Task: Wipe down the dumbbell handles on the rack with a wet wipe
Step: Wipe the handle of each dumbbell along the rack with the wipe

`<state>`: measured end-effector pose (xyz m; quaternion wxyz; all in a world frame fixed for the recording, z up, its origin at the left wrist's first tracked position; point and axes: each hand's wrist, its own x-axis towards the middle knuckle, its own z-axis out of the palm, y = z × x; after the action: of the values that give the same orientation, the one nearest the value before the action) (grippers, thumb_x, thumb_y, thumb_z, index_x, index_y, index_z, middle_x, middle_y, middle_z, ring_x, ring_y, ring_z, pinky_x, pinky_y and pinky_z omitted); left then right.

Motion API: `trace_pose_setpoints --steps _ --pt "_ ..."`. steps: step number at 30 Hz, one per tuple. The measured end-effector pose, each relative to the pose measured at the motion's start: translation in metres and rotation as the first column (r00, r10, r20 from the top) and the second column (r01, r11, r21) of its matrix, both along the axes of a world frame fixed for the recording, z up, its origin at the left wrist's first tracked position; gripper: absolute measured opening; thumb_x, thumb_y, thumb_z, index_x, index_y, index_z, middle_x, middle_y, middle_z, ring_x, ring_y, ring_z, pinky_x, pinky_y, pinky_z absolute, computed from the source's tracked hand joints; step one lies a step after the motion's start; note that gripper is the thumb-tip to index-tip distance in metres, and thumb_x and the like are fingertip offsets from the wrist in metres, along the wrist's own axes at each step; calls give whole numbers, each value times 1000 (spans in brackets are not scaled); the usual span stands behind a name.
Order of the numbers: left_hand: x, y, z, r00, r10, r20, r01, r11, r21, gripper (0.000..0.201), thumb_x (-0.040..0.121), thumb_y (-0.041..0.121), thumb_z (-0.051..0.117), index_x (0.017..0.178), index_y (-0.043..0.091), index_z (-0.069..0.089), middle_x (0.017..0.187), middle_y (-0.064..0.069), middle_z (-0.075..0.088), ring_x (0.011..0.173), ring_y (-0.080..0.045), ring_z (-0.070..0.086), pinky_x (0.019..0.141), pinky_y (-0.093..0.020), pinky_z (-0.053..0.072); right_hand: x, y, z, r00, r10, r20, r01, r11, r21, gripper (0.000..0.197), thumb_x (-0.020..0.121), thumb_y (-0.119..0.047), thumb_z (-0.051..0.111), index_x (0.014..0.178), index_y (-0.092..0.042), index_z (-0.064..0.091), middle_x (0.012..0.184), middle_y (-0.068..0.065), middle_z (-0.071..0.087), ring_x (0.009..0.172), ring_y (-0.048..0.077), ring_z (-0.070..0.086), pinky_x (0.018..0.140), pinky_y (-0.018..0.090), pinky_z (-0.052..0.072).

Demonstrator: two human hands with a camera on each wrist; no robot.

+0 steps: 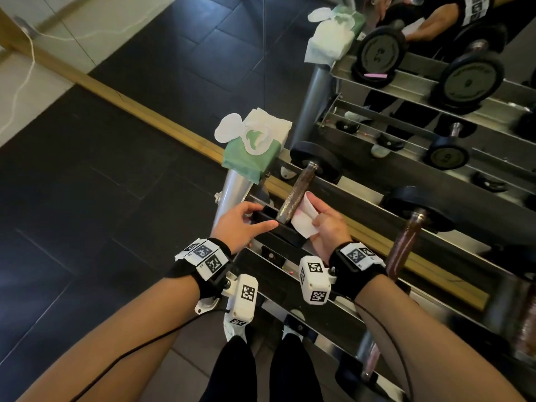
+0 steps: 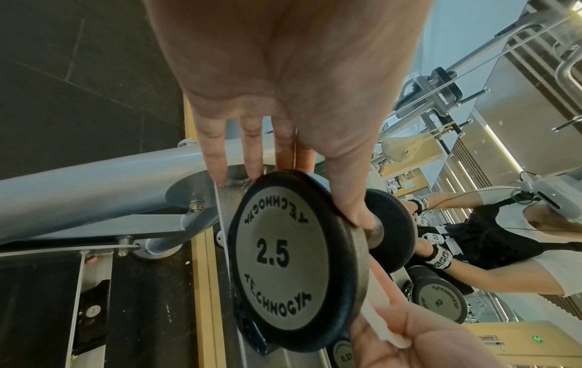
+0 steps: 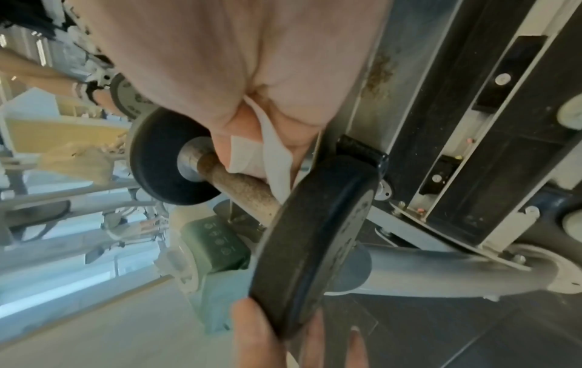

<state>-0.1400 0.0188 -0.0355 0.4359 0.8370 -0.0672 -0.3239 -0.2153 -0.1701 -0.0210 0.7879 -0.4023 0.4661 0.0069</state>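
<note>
A 2.5 dumbbell lies on the top rail of the rack, its knurled metal handle [image 1: 295, 195] [image 3: 249, 191] running away from me. My left hand [image 1: 255, 219] [image 2: 283, 74] grips the near black plate [image 2: 283, 256] [image 3: 315, 236], thumb over the rim on one side and fingers behind it on the other. My right hand [image 1: 313, 210] [image 3: 220, 62] pinches a folded white wet wipe [image 1: 303, 220] [image 3: 270, 156] [image 2: 381, 321] right beside the handle's right side, near the plate. Whether the wipe touches the handle I cannot tell.
A green pack of wipes [image 1: 252, 152] with its lid open sits on the rack's grey post, just left of the dumbbell. A second dumbbell [image 1: 406, 236] lies further right on the rack. A mirror [image 1: 435, 68] behind repeats the rack. Dark floor tiles lie to the left.
</note>
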Motion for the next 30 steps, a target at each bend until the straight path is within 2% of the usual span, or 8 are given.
trace_pose_setpoints --steps 3,5,9,12,20,24,28,30 --pt "1 0 0 1000 2 -7 -2 1000 -5 49 72 58 80 114 44 58 114 15 61 109 -9 60 97 -33 49 7 -6 -2 995 -99 28 97 994 51 60 92 14 28 133 -18 59 122 15 64 103 28 68 74 38 60" --pt "0 0 1 1000 4 -12 -4 1000 -8 49 73 57 80 115 43 59 113 15 61 107 -9 61 92 -29 50 16 -7 -2 988 -143 57 140 989 57 58 93 13 28 136 -14 55 128 18 63 104 27 68 82 38 59" --pt "-3 -1 6 1000 4 4 -4 1000 -28 45 76 54 79 114 41 58 112 17 59 88 -1 61 57 -1 44 25 -7 -4 994 -105 36 105 994 -1 63 92 15 28 139 -18 54 125 10 63 98 22 69 76 34 59" --pt "-5 -1 7 1000 14 5 -14 999 -42 45 77 52 79 115 41 58 118 17 58 94 0 60 60 -4 43 22 -1 -7 1000 -7 3 7 999 -32 67 92 14 26 142 -23 51 119 6 64 93 18 68 65 31 57" --pt "-3 -1 7 1000 4 -26 -4 1000 -8 47 77 55 77 117 43 54 123 15 57 112 -10 57 92 -28 47 22 -17 -4 996 -82 37 83 996 -31 58 92 16 28 132 -14 58 135 22 57 112 34 63 88 45 56" --pt "-5 -1 10 1000 -3 -25 3 1000 -4 49 78 55 76 120 41 55 126 13 56 96 -6 63 69 -17 50 33 -25 -3 999 -35 -9 33 986 -165 58 91 17 33 132 -12 60 134 15 59 117 32 60 106 48 45" --pt "-5 -1 13 1000 -4 -6 4 1000 -2 49 79 54 76 121 40 56 127 14 56 107 -9 59 77 -19 50 28 -9 -2 999 -30 -26 27 995 -96 64 92 12 32 137 -25 56 123 7 58 96 25 64 70 36 55" --pt "-4 -1 14 1000 -9 -6 9 1000 6 49 79 54 75 121 40 55 126 13 55 104 -4 57 70 -13 47 19 -2 -5 999 24 -44 -27 997 -72 65 91 12 31 139 -25 54 122 6 59 97 23 65 65 33 54"
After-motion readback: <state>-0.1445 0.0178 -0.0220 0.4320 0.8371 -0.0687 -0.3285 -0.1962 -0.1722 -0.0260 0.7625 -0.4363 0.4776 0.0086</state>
